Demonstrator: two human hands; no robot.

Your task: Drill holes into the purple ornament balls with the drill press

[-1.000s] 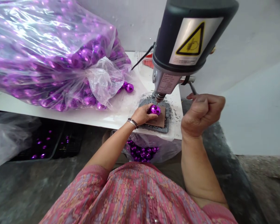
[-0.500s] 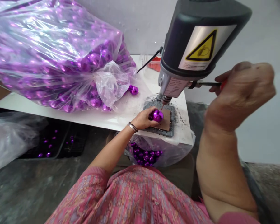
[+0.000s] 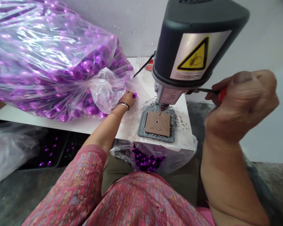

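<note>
Beside the mouth of the large bag of purple balls, my left hand [image 3: 128, 98] is closed around a shiny purple ball [image 3: 134, 95], which shows past its fingers. My right hand [image 3: 241, 100] grips the red-ended lever [image 3: 223, 93] of the dark drill press [image 3: 193, 47]. Under the thin drill bit [image 3: 160, 112], a brown square board [image 3: 157, 123] with a small hole lies on the grey base plate [image 3: 141, 125]. No ball is on the board.
The bulging clear bag [image 3: 61, 62] covers the table's left part. An open bag of purple balls [image 3: 148, 160] hangs at the front edge. Dark shavings lie around the base, a red object [image 3: 149, 65] behind. Black crates [image 3: 47, 150] with balls stand lower left.
My left hand has moved left and back from the board to the big bag's mouth. The ball it held under the drill is gone from there. My right hand stays on the lever.
</note>
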